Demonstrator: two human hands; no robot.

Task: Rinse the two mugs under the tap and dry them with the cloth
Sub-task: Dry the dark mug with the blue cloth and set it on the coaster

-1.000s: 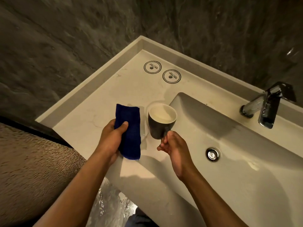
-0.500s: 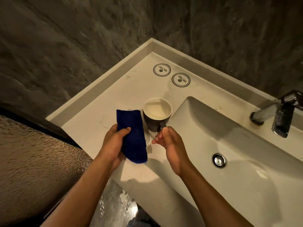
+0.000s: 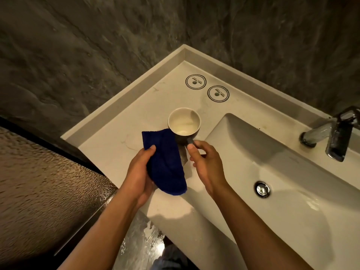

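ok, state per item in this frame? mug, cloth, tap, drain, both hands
mug: upright on the counter, empty, handle held
blue cloth: folded, held, top edge against the mug's side
tap: no water running
sink drain: whether the plug is down cannot be told
left hand: grips the cloth
right hand: pinches the mug handle
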